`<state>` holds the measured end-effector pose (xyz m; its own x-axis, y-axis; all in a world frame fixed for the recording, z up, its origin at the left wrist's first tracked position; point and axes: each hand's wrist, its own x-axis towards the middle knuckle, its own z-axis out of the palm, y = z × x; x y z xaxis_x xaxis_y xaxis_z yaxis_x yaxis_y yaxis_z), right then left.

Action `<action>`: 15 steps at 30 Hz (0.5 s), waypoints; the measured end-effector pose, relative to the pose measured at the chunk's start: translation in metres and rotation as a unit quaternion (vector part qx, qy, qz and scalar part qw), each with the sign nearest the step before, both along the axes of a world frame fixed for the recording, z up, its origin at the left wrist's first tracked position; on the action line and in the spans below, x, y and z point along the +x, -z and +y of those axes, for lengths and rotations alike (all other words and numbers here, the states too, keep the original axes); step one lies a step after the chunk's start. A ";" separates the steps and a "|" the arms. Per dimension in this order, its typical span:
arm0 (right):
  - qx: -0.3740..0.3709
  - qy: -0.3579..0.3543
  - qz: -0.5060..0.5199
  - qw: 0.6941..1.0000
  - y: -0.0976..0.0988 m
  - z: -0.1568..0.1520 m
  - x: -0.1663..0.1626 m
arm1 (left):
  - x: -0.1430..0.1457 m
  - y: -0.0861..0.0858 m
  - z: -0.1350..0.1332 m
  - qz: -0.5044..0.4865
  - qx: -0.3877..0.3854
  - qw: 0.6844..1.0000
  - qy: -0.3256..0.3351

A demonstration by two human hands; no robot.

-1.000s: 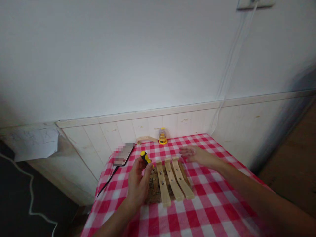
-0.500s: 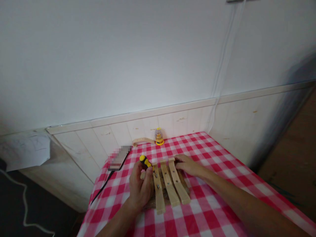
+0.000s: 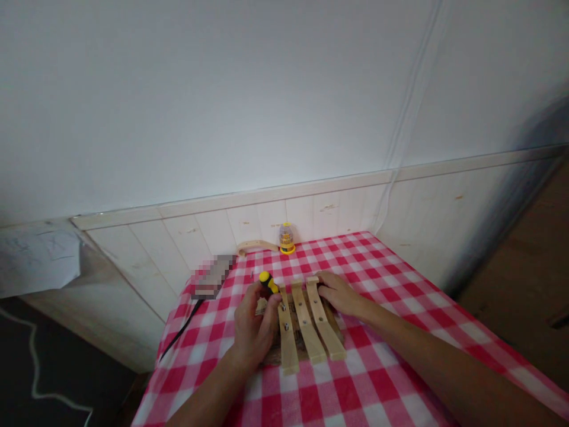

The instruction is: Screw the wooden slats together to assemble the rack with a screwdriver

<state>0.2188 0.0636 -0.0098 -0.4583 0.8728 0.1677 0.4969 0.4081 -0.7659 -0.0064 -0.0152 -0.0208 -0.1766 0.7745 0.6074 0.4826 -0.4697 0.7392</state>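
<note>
Three pale wooden slats (image 3: 306, 323), screwed across a brown cross piece, lie on the red and white checked tablecloth (image 3: 377, 367). My left hand (image 3: 253, 329) is closed round a yellow and black screwdriver (image 3: 268, 281) at the left slat's far end. My right hand (image 3: 340, 293) rests on the far right corner of the slat assembly, fingers curled over it.
A curved wooden piece (image 3: 253, 245) and a small yellow-based jar (image 3: 287, 238) stand at the table's far edge by the panelled wall. A blurred flat device (image 3: 213, 277) with a black cable (image 3: 180, 335) lies at the far left. White cables (image 3: 400, 142) run down the wall.
My right hand came down from hovering above the cloth onto the far right end of the slats. My left hand with the screwdriver stayed at the left slat. The view shifted slightly.
</note>
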 end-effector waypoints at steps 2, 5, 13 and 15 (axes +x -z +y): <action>0.007 -0.007 -0.004 1.000 -0.001 0.000 0.000 | 0.000 0.000 0.000 0.006 0.000 1.000 0.001; 0.014 -0.010 -0.009 1.000 0.000 0.000 0.000 | 0.002 -0.003 -0.001 0.015 0.002 1.000 0.007; 0.019 -0.023 -0.017 0.999 0.004 0.004 0.002 | 0.004 -0.014 -0.004 0.073 0.018 0.997 0.011; 0.020 -0.025 -0.016 0.999 0.005 0.005 0.002 | 0.005 -0.015 -0.004 0.081 0.020 0.996 0.011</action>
